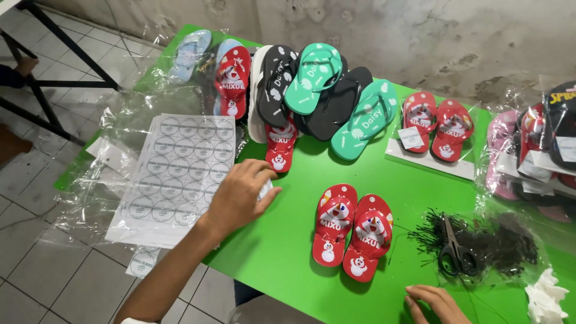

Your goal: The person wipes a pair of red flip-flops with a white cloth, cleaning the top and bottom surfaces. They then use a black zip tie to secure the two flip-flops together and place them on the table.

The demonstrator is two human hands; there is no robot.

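Note:
My left hand (243,193) reaches over the green table (288,252) and rests its curled fingers on the right edge of a white sheet of round stickers (174,174); whether it pinches a sticker I cannot tell. My right hand (435,302) lies flat near the table's front edge, fingers apart, holding nothing. Between the hands sits a pair of small red flip-flops with a snowman print (353,228), side by side, toes toward me.
A heap of black, teal and red flip-flops (318,90) lies at the back. Another red pair (437,126) sits on white card. Black scissors (454,251) rest on a pile of black ties. Bagged sandals (540,150) fill the right. Clear plastic bags (114,132) hang off the left.

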